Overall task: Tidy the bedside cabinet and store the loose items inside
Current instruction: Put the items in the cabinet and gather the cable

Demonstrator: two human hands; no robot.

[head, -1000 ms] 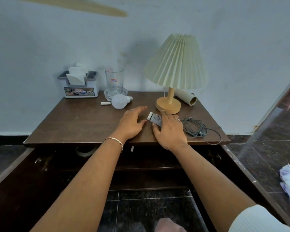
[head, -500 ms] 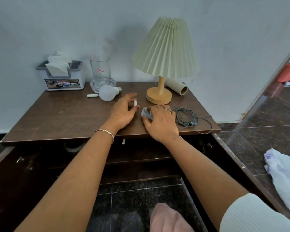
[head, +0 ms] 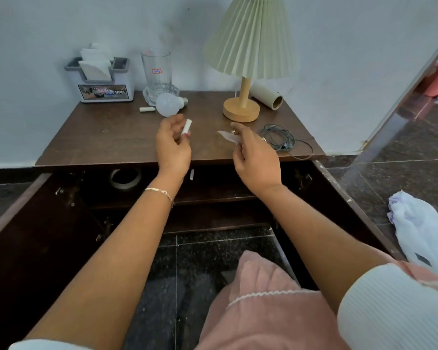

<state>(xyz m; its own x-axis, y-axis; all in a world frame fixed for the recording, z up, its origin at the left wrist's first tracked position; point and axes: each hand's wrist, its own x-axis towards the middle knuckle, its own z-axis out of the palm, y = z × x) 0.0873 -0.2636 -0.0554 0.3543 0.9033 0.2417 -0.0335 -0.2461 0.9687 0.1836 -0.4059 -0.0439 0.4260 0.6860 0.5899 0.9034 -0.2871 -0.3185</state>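
The brown bedside cabinet (head: 106, 145) stands against the wall with both doors swung open. My left hand (head: 172, 145) is raised over its front edge, pinching a small white stick (head: 187, 126). Beside it, my right hand (head: 253, 157) holds a flat silvery packet (head: 228, 136) between thumb and fingers. Loose on the top lie a white bulb (head: 168, 104), another white stick (head: 147, 109), a cardboard tube (head: 266, 96) and a tangled grey cable (head: 282, 140). Inside the cabinet sit a tape roll (head: 125, 178) and a small white stick (head: 192, 174).
At the back stand a tissue holder (head: 106, 82), a glass (head: 157, 72) on a clear dish, and a pleated lamp (head: 248, 44) with a wooden base. A white plastic bag (head: 420, 228) lies on the dark tiled floor to the right. My knee in pink cloth (head: 261, 304) is below.
Both hands have lifted off the cabinet top: the left picked up the white stick, the right picked up the silvery packet. The camera moved closer and lower.
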